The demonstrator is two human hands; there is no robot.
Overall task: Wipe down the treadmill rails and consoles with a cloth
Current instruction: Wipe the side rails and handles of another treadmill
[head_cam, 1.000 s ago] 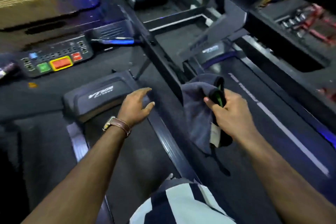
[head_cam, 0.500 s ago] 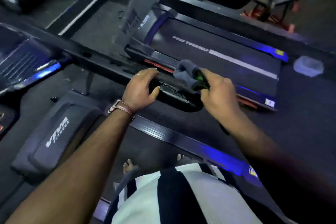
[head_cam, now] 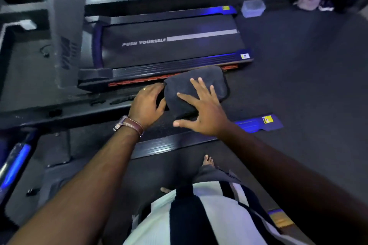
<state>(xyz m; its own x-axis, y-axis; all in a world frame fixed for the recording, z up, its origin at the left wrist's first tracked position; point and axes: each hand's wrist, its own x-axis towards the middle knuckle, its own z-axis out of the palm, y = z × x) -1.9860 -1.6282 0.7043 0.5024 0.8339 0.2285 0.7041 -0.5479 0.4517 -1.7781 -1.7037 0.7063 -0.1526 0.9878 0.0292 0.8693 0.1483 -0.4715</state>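
**Setting.** Dim gym. The floor (head_cam: 298, 85) is dark rubber matting, with treadmills standing side by side and blue light strips along their deck edges. The view looks down from a person standing on the near machine.

**Handrail** (head_cam: 79, 109). A dark bar running from the left edge toward the centre. Its right end is covered by the cloth.

**Cloth** (head_cam: 197, 83). Dark, folded into a thick pad and draped over the rail end. In view it lies just in front of the next treadmill's near edge.

**Left hand** (head_cam: 147, 103). The fingers are curled round the handrail at the cloth's left border. Whether they also catch the fabric cannot be told. There is a brown-strapped watch (head_cam: 127, 125) on the wrist.

**Right hand** (head_cam: 201, 111). It lies flat on the near side of the cloth with the fingers straight and spread, pressing rather than grasping.

**Neighbouring treadmill** (head_cam: 169, 51). Its belt is lettered PUSH YOURSELF. It sits on the far side of both hands.

**Plastic container** (head_cam: 253, 8). Pale and lidded, on the floor at far right.

**Also present.** A striped shirt (head_cam: 199, 217) and a bare foot (head_cam: 208, 160) on the near deck.

**Step in hand.** Probably wiping the end of the rail, with the left hand steadying and the right bearing the cloth down.

**Next move.** It likely calls for sliding the pad leftward along the bar under even pressure. The left hand would need to shift clear first. The consoles appear to be yet to do.
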